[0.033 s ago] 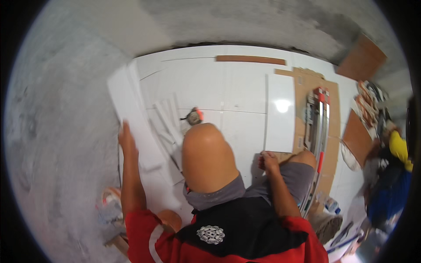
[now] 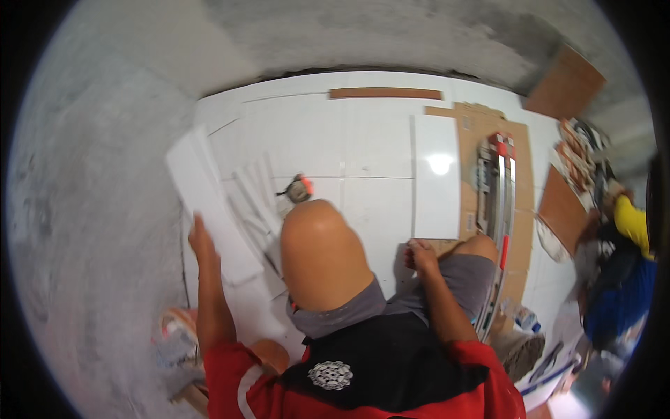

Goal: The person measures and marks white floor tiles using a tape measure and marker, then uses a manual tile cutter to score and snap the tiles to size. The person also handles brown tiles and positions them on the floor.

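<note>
At the left, my left hand (image 2: 202, 241) is closed on the outer edge of a long white tile piece (image 2: 209, 202), which slants beside the wall and is slightly blurred. Its fingertips are partly hidden by the tile. My right hand (image 2: 421, 257) has its fingers curled, close to the near end of a white rectangular tile (image 2: 436, 178) lying on cardboard. Whatever it may hold is too small to make out. Between my hands, narrow white strips (image 2: 257, 192) lie on the floor near a round tape measure (image 2: 300, 188) with an orange part.
A tile cutter (image 2: 497, 188) with metal rails rests on the cardboard (image 2: 520, 209) at right. A brown strip (image 2: 385, 93) lies along the back wall. Brown tiles (image 2: 562, 206), a plastic bottle (image 2: 527, 320) and another person in yellow and blue (image 2: 621, 300) are farther right.
My left hand and the long white tile piece have come slightly nearer to me. The whole view has shifted a little; my right hand stays curled by the other tile.
</note>
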Action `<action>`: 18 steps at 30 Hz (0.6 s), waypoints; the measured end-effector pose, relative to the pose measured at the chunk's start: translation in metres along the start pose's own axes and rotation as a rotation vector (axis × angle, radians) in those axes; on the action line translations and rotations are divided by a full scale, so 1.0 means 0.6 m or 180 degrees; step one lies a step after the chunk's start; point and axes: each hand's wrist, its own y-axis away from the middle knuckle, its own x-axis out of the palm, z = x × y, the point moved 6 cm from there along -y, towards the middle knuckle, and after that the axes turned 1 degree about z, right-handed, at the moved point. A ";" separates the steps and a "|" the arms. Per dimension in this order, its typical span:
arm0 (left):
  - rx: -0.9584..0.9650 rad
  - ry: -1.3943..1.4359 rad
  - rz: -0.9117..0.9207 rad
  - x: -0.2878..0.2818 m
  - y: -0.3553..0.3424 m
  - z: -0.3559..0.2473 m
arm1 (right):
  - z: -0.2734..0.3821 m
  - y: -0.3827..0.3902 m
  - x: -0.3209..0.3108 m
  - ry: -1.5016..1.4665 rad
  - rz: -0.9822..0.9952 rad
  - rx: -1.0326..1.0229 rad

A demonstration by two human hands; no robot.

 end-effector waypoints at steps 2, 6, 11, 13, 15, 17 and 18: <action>-0.0386 0.0118 0.0012 -0.022 0.029 0.124 | 0.001 -0.002 -0.010 0.0168 -0.0123 0.0014; -0.0581 -0.0277 -0.0405 -0.058 0.042 0.272 | 0.014 -0.016 -0.017 0.0318 -0.0300 0.0099; -0.0782 -0.0606 -0.0214 -0.134 0.018 0.379 | 0.016 -0.010 0.000 0.0277 -0.0257 0.0175; -0.0870 -0.0762 -0.0075 -0.152 0.015 0.407 | 0.018 -0.011 0.003 0.0326 -0.0256 0.0140; -0.0845 -0.0850 -0.0061 -0.161 0.016 0.424 | 0.023 -0.003 0.003 0.0311 -0.0248 0.0088; -0.0533 -0.0895 0.0070 -0.156 0.014 0.428 | 0.027 0.000 0.012 0.0306 -0.0195 0.0071; -0.0386 -0.1013 0.0113 -0.165 0.007 0.432 | 0.024 -0.001 0.011 0.0306 -0.0166 0.0082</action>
